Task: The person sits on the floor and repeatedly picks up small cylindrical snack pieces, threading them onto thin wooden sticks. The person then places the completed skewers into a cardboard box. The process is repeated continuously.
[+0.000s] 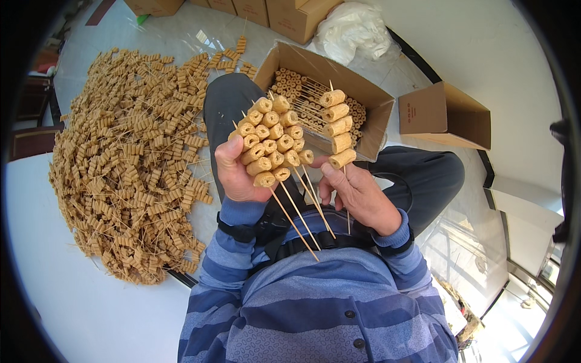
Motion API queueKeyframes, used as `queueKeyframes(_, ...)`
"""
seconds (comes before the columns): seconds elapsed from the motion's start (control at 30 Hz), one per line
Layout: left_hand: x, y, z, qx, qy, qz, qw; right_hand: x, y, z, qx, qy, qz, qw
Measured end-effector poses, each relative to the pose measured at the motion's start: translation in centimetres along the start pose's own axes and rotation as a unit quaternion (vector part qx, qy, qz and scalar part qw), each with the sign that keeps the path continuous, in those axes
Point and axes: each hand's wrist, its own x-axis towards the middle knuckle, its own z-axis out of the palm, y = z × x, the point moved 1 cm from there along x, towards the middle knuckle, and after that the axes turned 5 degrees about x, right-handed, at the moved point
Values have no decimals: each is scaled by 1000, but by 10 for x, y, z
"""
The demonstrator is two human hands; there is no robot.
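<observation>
My left hand [242, 175] is closed around a bunch of skewers [272, 136], each threaded with short, hollow, golden-brown rolls. Their bare sticks point down toward my lap. Close beside it, my right hand [360, 196] pinches one separate skewer [337, 124], held upright with several rolls along it and its pointed tip at the top. The fingers of my right hand partly hide its lower stick. Beyond both hands, between my knees, an open cardboard box [378, 103] holds many more skewers [302, 91] laid in rows.
A large heap of loose skewers [130, 169] covers the floor on my left. Another open cardboard box [445, 115] stands to the right, past my knee. White plastic sheeting [352, 31] lies behind the middle box, and more cartons [251, 11] line the far side.
</observation>
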Motion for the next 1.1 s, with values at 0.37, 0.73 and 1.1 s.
queueKeyframes(0.37,4,-4,14,-23,-52,-21,998,20,-3,4,-407,115,-91,901)
queueKeyframes(0.73,9,-9,11,79,-45,-39,995,20,-8,0,-344,12,-94,934)
queueKeyframes(1.1,29,-3,21,120,-73,-13,990,19,1,1,-275,-50,-113,954)
